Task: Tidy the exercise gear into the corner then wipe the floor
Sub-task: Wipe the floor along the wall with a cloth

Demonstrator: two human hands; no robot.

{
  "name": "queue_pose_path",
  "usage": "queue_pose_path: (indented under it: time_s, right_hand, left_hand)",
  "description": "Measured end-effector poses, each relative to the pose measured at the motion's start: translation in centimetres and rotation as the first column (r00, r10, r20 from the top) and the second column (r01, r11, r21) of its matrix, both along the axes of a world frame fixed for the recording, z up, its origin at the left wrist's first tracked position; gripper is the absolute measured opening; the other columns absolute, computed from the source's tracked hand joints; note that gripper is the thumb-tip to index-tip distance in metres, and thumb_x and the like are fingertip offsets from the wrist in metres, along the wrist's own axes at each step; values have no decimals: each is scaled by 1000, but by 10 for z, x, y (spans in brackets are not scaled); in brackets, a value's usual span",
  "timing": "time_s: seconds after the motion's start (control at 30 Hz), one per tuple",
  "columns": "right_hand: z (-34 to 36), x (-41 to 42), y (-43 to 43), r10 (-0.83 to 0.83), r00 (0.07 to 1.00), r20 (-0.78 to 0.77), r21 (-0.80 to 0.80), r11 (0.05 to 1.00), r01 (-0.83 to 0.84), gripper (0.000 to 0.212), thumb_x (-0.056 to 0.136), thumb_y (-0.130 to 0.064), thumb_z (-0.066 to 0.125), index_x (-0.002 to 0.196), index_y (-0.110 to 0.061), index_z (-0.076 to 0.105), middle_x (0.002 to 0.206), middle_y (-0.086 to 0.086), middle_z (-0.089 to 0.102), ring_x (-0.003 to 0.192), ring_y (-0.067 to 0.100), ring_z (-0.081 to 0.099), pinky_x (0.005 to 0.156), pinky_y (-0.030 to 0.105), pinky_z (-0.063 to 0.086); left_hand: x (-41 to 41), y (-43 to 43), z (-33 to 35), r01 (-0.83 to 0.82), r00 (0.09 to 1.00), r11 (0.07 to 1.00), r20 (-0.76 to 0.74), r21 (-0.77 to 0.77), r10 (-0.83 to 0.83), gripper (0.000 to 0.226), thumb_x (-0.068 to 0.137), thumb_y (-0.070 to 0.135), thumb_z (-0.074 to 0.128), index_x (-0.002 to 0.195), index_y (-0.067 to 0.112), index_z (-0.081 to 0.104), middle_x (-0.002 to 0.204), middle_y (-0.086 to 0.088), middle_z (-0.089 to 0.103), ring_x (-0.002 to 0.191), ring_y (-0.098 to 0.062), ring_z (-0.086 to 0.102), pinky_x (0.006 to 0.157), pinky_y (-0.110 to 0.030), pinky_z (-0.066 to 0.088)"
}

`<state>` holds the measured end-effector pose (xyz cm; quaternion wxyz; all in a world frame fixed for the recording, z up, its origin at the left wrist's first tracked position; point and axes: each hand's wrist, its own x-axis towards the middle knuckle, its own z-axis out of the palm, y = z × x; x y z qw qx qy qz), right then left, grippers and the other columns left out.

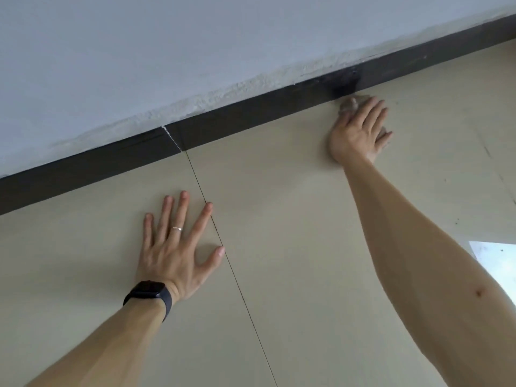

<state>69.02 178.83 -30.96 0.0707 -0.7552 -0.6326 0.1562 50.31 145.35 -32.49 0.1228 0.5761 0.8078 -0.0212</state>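
In the head view, the person leans low over the floor (279, 219), which is made of big pale tiles. A thin line (237, 275) between two tiles runs from the middle of the frame down to the bottom. A dark strip (251, 115) runs along the foot of the wall (195, 51), from the left edge up to the upper right.

The left hand (178, 244) is low and left of the middle. It lies flat on the floor with its fingers spread wide and holds nothing. It wears a ring (176, 228), and a dark watch (150, 293) is on the wrist.

The right hand (357, 129) is in the upper right. It is flat too, and its straight fingers press a small grey cloth (347, 106) down on the floor. The cloth peeks out by the fingertips and at the right side of the hand. It sits just beside the dark strip, under a darker smudge (344, 85) on that strip.

No exercise gear shows here, so this looks like the wiping part.

To wipe well, I think the person should lean on the left hand, press the cloth flat and slide it along the edge where floor meets strip. Each pass should overlap the last one. The cloth looks small and dirty, so turning it to a clean side may help.
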Motion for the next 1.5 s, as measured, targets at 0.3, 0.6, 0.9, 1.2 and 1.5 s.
queue_pose_path:
  time_s: [0.3,0.6,0.9,1.2,1.5]
  right_hand:
    - [-7,-23,-144,872,489,19,106,484,-868,56,106,-38,24,159,-18,19,166,-3,17,153,11,10,123,49,10]
    - [-11,47,-214,379,924,-50,21,925,-378,61,105,-39,24,160,-22,5,167,-4,2,153,11,-4,123,49,-3]
    - [-7,121,-260,485,874,27,9,874,-486,59,105,-44,20,159,-26,5,167,-7,2,152,8,-5,124,48,1]
    - [2,137,-435,721,693,22,6,693,-721,57,107,-44,23,159,-24,14,166,-8,9,153,9,3,123,47,7]
    - [6,213,-393,-62,998,-15,-164,985,59,63,105,-41,21,159,-23,-4,167,-5,-9,152,10,-14,122,52,-7]
  left_hand:
    - [1,-1,1,-31,1000,999,2,22,31,82,84,73,28,156,40,11,167,0,-5,153,-25,-5,120,-57,8]
    - [0,1,0,-52,998,998,25,20,52,80,84,77,24,154,48,-2,165,5,-16,152,-19,-14,122,-53,1]
    - [4,-12,30,80,995,993,-57,-85,-86,74,93,69,23,157,39,1,165,-2,-14,151,-27,-14,121,-54,-2]
    - [123,-167,8,-58,990,995,127,-76,67,68,93,64,20,156,43,2,166,3,-13,153,-24,-8,115,-69,5]
    - [119,-163,15,1,977,953,205,-303,64,65,95,67,9,147,48,-26,150,10,-46,143,-19,-36,115,-62,-14]
